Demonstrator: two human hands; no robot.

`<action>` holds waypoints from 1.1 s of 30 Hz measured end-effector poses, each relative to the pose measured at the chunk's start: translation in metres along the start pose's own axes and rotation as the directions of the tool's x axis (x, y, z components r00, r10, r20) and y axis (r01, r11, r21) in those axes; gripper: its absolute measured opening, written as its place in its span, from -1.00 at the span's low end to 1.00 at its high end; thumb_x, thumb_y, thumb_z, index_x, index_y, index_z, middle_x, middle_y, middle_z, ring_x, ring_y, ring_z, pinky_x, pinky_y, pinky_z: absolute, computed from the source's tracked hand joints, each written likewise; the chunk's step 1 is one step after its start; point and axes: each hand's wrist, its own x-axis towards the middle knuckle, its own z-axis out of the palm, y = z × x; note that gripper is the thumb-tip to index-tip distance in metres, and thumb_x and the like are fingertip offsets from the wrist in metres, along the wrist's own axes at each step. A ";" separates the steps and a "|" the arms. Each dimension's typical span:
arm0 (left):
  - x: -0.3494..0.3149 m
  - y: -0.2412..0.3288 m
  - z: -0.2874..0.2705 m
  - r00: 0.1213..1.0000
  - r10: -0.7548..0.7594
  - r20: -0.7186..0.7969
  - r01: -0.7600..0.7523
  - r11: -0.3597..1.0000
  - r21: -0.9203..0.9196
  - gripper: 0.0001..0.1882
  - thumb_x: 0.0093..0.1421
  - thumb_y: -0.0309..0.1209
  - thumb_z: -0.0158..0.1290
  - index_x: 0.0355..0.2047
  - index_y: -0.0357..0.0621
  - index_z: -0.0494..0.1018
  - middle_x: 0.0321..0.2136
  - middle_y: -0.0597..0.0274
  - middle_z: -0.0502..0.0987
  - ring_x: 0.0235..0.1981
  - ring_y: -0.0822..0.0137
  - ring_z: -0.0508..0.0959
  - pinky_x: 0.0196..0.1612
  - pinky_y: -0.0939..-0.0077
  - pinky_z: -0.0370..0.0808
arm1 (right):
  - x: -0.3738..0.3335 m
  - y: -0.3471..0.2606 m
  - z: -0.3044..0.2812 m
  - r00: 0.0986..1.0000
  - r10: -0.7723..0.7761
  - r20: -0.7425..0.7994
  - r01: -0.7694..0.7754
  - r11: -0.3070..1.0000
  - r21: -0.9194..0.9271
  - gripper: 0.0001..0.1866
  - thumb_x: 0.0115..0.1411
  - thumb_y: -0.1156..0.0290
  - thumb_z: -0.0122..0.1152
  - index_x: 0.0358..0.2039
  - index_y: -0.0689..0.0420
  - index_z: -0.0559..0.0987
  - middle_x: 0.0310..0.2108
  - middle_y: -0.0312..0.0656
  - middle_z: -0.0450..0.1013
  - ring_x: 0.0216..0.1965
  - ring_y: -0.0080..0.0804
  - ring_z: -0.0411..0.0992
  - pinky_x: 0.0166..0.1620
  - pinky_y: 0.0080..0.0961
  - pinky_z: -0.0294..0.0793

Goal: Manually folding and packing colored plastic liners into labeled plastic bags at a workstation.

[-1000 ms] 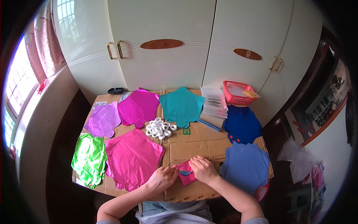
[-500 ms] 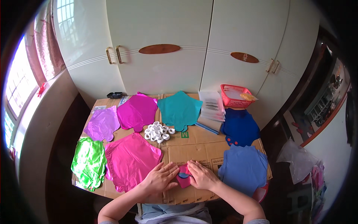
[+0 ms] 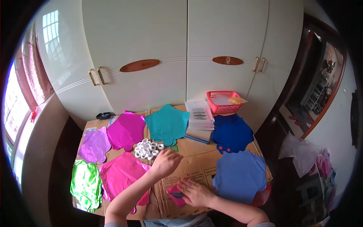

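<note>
My left hand [image 3: 166, 163] has come away from the folded pink piece [image 3: 179, 201] and up beside the white rings [image 3: 148, 149]; its fingers are curled, and I can't tell whether they pinch anything. My right hand [image 3: 196, 192] stays over the piece, laid flat with fingers stretched, near the bench's [image 3: 196, 156] front edge, between the big pink sheet [image 3: 123, 170] and light-blue sheets [image 3: 240, 176].

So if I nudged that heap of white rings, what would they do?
The white rings would probably scatter, since they lie loosely piled. Their round outlines suggest single ones could roll if tipped on edge. They're likely light, being small with open middles.
</note>
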 end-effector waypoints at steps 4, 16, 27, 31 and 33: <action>0.065 -0.022 0.036 0.992 0.024 0.120 -0.047 0.981 0.188 -0.82 0.07 -0.41 0.01 -0.29 -0.03 0.51 -0.35 0.33 0.50 -0.24 0.30 0.48 -0.21 0.34 0.36 | -0.009 -0.011 0.001 0.999 0.043 0.018 -0.044 0.999 0.021 -0.41 0.21 0.21 0.00 0.19 0.25 0.30 0.24 -0.04 0.22 0.31 -0.20 0.13 0.33 -0.21 0.05; 0.084 -0.023 0.075 0.992 0.125 0.003 -0.122 0.959 0.255 -0.93 0.05 -0.39 0.00 -0.42 0.01 0.44 -0.45 0.36 0.42 -0.28 0.34 0.46 -0.23 0.39 0.34 | -0.010 -0.010 0.000 0.998 0.057 0.036 -0.059 0.996 0.064 -0.41 0.21 0.21 -0.02 0.20 0.27 0.29 0.25 -0.02 0.21 0.30 -0.19 0.14 0.33 -0.23 0.06; 0.095 -0.020 0.079 0.996 0.042 0.074 -0.060 0.961 0.271 -0.95 0.02 -0.42 0.03 -0.54 0.04 0.47 -0.45 0.36 0.42 -0.26 0.33 0.45 -0.25 0.37 0.31 | -0.010 -0.010 -0.002 0.998 0.049 0.047 -0.052 0.997 0.064 -0.41 0.22 0.22 -0.02 0.20 0.26 0.28 0.26 -0.05 0.19 0.32 -0.24 0.10 0.34 -0.26 0.05; 0.093 -0.021 0.063 0.984 -0.021 0.175 -0.028 0.962 0.272 -0.94 0.02 -0.43 0.02 -0.52 0.06 0.49 -0.45 0.36 0.44 -0.24 0.34 0.45 -0.24 0.37 0.30 | -0.009 -0.011 -0.006 0.998 0.048 0.049 -0.051 0.997 0.060 -0.42 0.21 0.22 -0.01 0.20 0.26 0.29 0.26 -0.06 0.19 0.33 -0.24 0.08 0.34 -0.26 0.04; 0.091 -0.023 0.059 0.976 -0.037 0.215 -0.025 0.960 0.280 -0.93 0.02 -0.43 0.02 -0.51 0.06 0.49 -0.45 0.36 0.45 -0.22 0.34 0.46 -0.23 0.37 0.30 | -0.009 -0.011 -0.006 0.998 0.047 0.052 -0.050 0.997 0.057 -0.42 0.21 0.23 -0.01 0.19 0.26 0.30 0.26 -0.06 0.19 0.33 -0.24 0.08 0.34 -0.26 0.04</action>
